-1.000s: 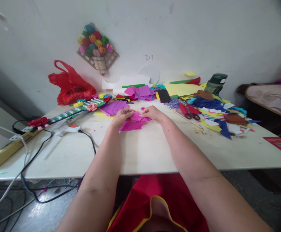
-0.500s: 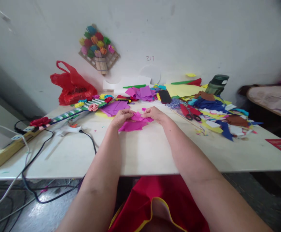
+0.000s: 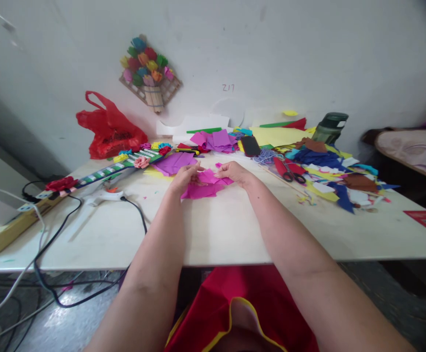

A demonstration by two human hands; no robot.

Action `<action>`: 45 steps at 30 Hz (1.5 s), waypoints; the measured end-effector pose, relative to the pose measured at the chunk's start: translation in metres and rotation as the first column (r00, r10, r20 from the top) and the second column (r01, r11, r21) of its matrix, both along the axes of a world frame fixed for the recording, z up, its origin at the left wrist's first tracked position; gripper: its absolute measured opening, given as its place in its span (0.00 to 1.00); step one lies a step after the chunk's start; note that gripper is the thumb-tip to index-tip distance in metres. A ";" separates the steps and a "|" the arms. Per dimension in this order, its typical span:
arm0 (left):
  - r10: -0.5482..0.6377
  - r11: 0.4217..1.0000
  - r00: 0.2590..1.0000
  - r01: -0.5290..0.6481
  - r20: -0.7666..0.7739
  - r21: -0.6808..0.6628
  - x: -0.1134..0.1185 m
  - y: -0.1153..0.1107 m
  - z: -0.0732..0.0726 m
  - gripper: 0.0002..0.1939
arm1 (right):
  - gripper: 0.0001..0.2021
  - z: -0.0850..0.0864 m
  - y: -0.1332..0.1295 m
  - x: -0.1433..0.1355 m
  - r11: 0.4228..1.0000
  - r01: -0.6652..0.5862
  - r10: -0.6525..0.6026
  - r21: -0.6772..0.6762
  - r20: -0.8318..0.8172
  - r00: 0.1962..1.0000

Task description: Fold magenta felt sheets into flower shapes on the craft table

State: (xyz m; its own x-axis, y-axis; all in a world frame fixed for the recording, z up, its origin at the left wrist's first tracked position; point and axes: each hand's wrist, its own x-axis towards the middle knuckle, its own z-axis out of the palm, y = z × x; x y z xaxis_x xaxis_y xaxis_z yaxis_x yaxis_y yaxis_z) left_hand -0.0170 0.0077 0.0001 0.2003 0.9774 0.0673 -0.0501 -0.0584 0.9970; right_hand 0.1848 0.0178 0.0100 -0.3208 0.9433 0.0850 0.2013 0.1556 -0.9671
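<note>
From my end the pink paper (image 3: 208, 176) sits mid-frame with my right hand (image 3: 234, 173) pinching its edge, can't tell if my left hand (image 3: 185, 179) is really gripping, and honestly such thin-looking stuff could rip if they tug unevenly.

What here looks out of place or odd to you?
Mostly the heap of paper scraps on the right: colours and shapes lie jumbled, with small bits strewn loosely beside it. On the left, a black cord droops below the front edge of the table, where it could perhaps snag. I see no clear spill.
</note>
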 end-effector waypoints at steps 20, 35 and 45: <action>-0.046 0.996 0.994 0.054 -0.099 0.075 0.008 -0.009 0.003 0.21 | 0.09 0.006 -0.010 -0.009 1.000 -0.020 0.020 0.016 0.024 1.000; -0.138 0.989 0.980 0.143 -0.146 0.025 0.009 -0.012 0.007 0.22 | 0.08 0.007 -0.011 -0.009 0.999 -0.034 0.034 -0.011 -0.058 0.998; 0.152 0.981 0.945 -0.180 0.288 0.074 0.019 -0.002 0.002 0.20 | 0.14 0.008 -0.013 -0.015 0.979 -0.050 -0.015 -0.197 -0.318 0.948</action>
State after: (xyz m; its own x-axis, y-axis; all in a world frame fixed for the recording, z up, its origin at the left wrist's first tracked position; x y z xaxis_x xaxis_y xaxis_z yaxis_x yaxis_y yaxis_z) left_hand 0.0021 0.0061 0.0022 -0.0051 0.9810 0.1938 -0.3074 -0.1860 0.9332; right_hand 0.1697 0.0049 0.0181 -0.3250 0.9457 -0.0054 -0.1210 -0.0472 -0.9915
